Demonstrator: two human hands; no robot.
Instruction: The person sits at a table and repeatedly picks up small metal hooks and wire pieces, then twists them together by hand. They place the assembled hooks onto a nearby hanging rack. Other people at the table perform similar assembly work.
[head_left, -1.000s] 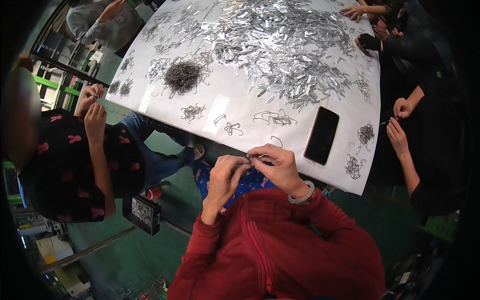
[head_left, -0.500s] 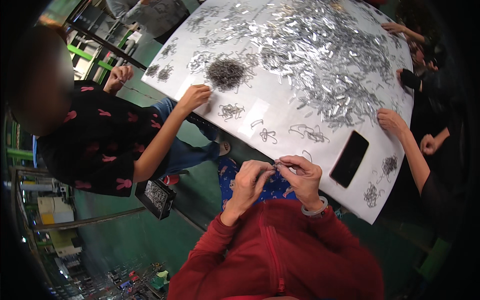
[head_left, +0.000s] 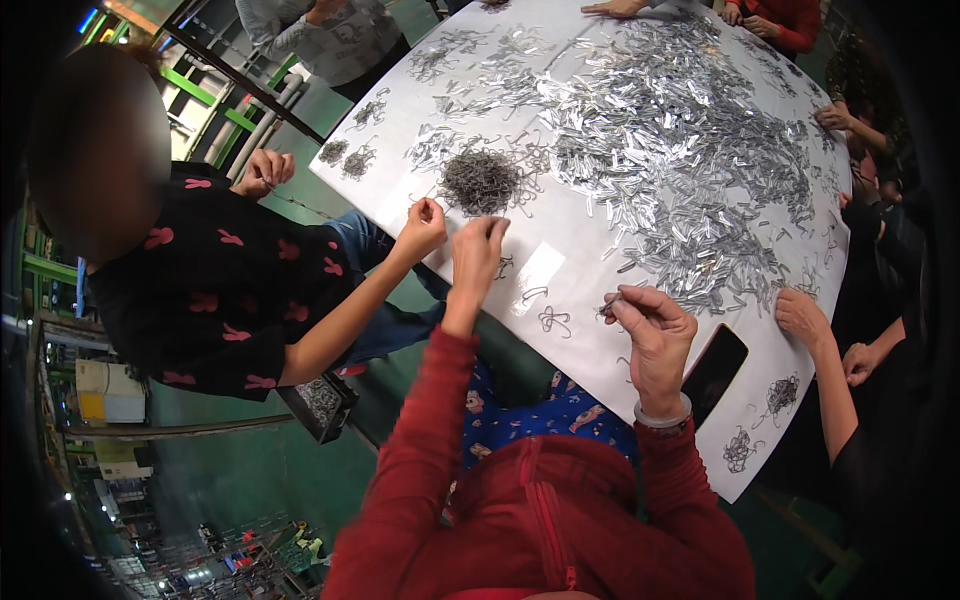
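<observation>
My right hand (head_left: pixel 655 345) is over the near edge of the white table, thumb and fingers pinched on a small dark metal piece (head_left: pixel 608 306) whose exact kind I cannot make out. My left hand (head_left: pixel 475 262) reaches over the table's left edge, slightly smeared, beside a dark heap of bent wire hooks (head_left: pixel 480 182). Whether its fingers hold anything does not show. A few loose wire hooks (head_left: pixel 553 320) lie between my hands. Farther in spreads a big heap of flat silvery metal strips (head_left: pixel 640 150).
A black phone (head_left: pixel 716 370) lies right of my right hand. Small hook piles (head_left: pixel 738 452) sit near the right corner. At left, a co-worker's hand (head_left: pixel 422 232) is close to mine; another co-worker's hand (head_left: pixel 802 318) rests at right. A black bin (head_left: pixel 322 405) stands below the table.
My hands were together in front of me and have separated. The left went forward and left toward the dark heap; the right moved forward and right, over the table, with the small piece.
</observation>
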